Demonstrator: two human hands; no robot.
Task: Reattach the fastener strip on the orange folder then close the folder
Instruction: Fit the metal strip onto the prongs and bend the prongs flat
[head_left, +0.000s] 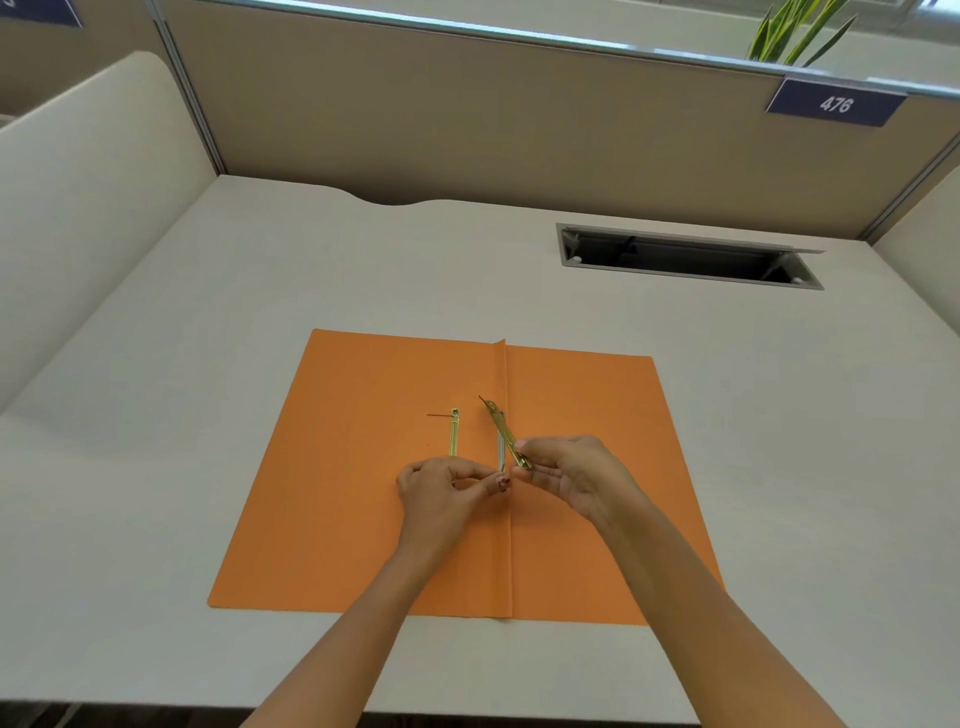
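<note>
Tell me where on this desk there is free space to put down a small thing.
Bare desk lies left of the orange folder, between its far edge and the cable slot, and right of it. Crowded: the folder's middle, where the left hand, right hand and brass strips meet.

- There is one view only, from a wide-angle camera worn on the person's head, so no second view shares any part of the scene.
- It looks forward and steeply down onto the pale surface, from the near edge toward the far partition wall.
- The camera sits close above the work: both forearms enter from the bottom edge, and the left hand and right hand meet just below the middle of the frame.
- The open orange folder fills the lower centre.
- The wide lens bends straight lines near the borders; the side partitions lean outward.
- The top edge reaches the partition's rail, a number plate and plant leaves.
</note>
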